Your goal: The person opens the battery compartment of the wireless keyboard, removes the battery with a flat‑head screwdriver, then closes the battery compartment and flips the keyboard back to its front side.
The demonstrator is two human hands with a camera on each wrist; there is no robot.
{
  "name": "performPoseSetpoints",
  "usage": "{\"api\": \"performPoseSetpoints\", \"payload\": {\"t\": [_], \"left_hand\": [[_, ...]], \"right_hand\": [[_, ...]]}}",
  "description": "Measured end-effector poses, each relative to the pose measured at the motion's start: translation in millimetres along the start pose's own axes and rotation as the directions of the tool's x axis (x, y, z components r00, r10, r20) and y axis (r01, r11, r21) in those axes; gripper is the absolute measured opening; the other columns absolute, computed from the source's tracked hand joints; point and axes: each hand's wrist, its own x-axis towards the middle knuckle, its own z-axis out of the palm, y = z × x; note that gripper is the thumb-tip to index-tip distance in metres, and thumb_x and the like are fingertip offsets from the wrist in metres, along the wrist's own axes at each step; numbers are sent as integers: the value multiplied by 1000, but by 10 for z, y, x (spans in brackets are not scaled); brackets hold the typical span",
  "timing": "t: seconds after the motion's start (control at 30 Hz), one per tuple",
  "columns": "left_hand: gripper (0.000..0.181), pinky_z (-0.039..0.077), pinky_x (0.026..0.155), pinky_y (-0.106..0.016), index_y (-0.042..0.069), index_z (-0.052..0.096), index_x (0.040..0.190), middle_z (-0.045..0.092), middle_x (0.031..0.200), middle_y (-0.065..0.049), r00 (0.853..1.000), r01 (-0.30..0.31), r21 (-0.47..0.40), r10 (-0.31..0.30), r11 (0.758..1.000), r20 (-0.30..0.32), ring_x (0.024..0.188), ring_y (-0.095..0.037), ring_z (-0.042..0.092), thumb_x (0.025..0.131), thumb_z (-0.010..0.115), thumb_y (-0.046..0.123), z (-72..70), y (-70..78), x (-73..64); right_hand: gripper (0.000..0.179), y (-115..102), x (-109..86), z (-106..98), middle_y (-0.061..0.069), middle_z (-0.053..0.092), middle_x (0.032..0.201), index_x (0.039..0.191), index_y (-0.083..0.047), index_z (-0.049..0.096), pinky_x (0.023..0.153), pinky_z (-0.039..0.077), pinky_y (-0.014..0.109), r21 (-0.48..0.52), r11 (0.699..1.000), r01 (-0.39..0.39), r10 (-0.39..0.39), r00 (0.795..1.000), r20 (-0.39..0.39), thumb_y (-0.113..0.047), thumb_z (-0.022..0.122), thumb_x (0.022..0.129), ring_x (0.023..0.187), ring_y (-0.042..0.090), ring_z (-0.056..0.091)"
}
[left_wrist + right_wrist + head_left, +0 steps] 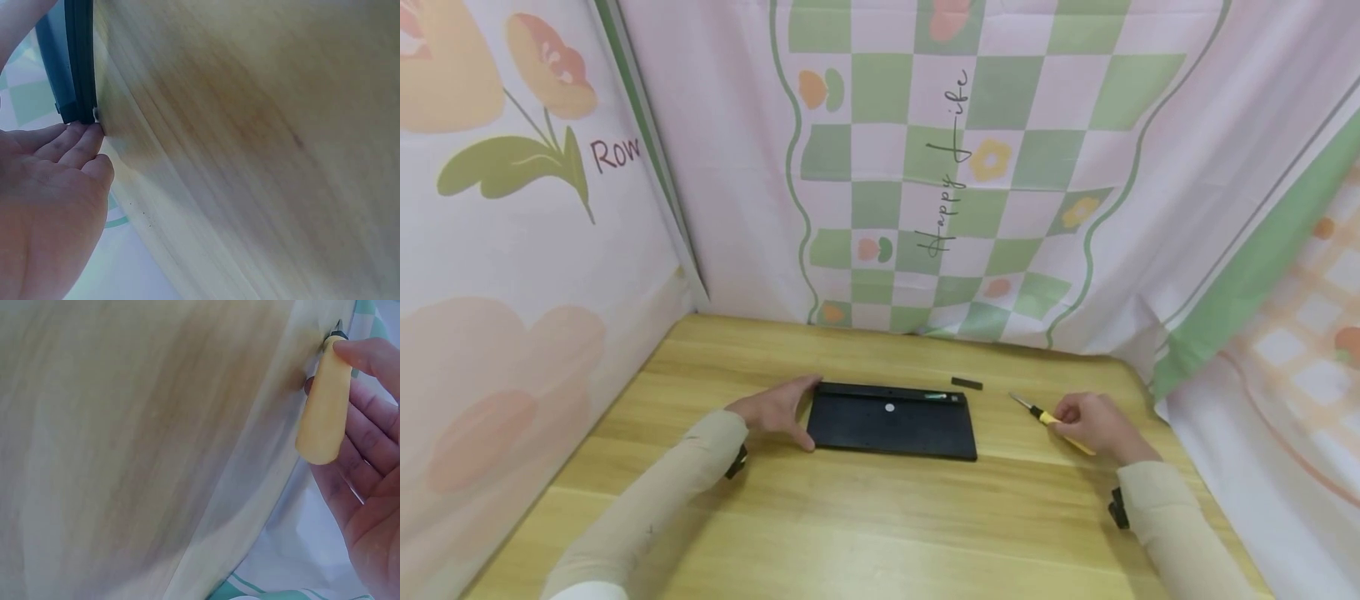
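Note:
A black keyboard lies face down on the wooden table, its raised ridge along the far side. At the right of that ridge a small battery slot stands uncovered, with a green battery in it. My left hand grips the keyboard's left end, thumb at the near corner and fingers at the far one. Off to the right, my right hand holds a yellow-handled screwdriver between thumb and fingers. Its metal shaft points to the far left, toward a small black battery cover lying beyond the keyboard's right corner.
The wooden table is bounded by a checked green and white curtain at the back. Printed cloth hangs along the left side, and more cloth along the right.

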Motion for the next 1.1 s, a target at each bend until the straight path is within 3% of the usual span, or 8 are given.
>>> {"api": "performPoseSetpoints", "payload": {"t": [0.4, 0.6, 0.9, 1.1], "left_hand": [[131, 18, 135, -57, 1, 13, 169, 14, 177, -21, 1000, 0, -1, 0, 1000, -1, 164, -41, 18, 74, 99, 30, 0, 1, -1], [131, 18, 135, -57, 2, 13, 169, 14, 177, -21, 1000, -1, 5, 1, 1000, 0, 163, -41, 18, 74, 98, 31, -12, 1, -1], [131, 17, 135, -58, 2, 13, 169, 13, 177, -21, 1000, 2, -8, -2, 1000, 1, 164, -41, 17, 74, 98, 31, -14, 10, -10], [131, 17, 135, -58, 2, 12, 169, 13, 177, -22, 1000, -3, -8, 3, 1000, 4, 164, -41, 17, 74, 98, 32, -7, -1, -2]], "right_hand": [[17, 38, 2, 1, -5, 76, 81, 86, -14, 74, 67, 55, 24, -13, 1000, -5, 6, 1000, 28, -25, 86, 86, 73, 7, 66], [17, 5, 10, -83, -3, 78, 83, 88, -13, 74, 68, 58, 23, -17, 999, 50, -49, 998, 36, -23, 87, 86, 75, 7, 68], [22, -265, 134, -270, 4, 80, 92, 102, -4, 76, 74, 63, 31, -58, 981, 183, -180, 982, 53, -17, 86, 86, 82, 18, 74], [28, -602, 317, -197, 14, 80, 102, 110, 1, 75, 84, 66, 44, -39, 974, 222, -214, 965, 155, -17, 84, 90, 93, 29, 77]]}}
